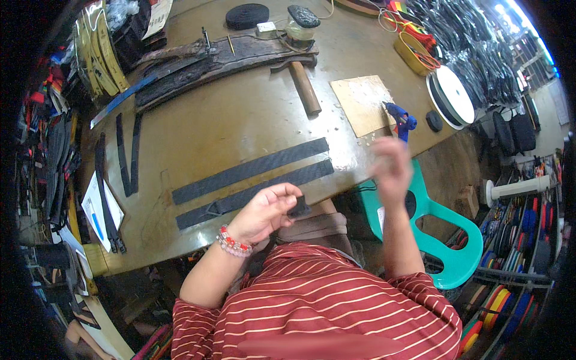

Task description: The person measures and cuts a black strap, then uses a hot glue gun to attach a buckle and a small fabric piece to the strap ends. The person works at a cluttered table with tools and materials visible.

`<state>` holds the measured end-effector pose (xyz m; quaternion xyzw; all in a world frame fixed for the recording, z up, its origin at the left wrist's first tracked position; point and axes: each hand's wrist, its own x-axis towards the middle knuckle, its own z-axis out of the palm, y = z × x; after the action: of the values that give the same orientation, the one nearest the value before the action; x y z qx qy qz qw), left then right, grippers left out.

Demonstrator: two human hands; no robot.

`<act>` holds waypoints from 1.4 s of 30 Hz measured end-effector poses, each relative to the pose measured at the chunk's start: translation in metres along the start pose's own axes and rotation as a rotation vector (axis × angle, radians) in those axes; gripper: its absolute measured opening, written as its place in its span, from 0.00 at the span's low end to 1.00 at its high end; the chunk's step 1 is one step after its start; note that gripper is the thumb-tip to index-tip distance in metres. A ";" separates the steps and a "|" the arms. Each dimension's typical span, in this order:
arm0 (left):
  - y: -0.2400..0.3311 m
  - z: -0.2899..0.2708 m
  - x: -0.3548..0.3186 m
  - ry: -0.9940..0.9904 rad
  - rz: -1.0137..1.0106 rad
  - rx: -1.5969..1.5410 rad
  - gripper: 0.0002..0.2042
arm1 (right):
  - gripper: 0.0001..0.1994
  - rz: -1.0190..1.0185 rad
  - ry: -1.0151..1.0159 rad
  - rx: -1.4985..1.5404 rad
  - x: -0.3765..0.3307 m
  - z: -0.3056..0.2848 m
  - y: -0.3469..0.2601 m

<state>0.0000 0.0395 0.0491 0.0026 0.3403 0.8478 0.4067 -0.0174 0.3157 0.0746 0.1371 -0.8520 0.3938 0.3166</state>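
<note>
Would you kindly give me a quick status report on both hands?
Left hand pinching small black webbing piece at table edge. Right hand raised, blurred, apparently empty. Two long black webbing strips lie just beyond; blue glue gun near right hand.

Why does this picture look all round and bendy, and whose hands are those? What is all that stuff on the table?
A person wears a small camera on their head, looking down, and its wide lens bends straight edges. Their left hand, with a bead bracelet, pinches a small black piece. Their right hand is blurred in the air, and I cannot tell if it holds anything. On the brown wooden worktable lie two long flat black straps, a wooden-handled hammer, a blue glue gun beside a tan board, and a white tape roll. A green plastic chair stands nearby.
</note>
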 end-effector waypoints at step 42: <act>0.035 -0.008 -0.014 0.486 0.534 0.545 0.11 | 0.15 -0.073 -0.384 -0.117 0.026 0.034 -0.079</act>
<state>-0.0166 0.0094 0.0668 -0.0017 0.6240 0.7785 0.0666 -0.0142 0.2387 0.1208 0.2218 -0.9126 0.2984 0.1699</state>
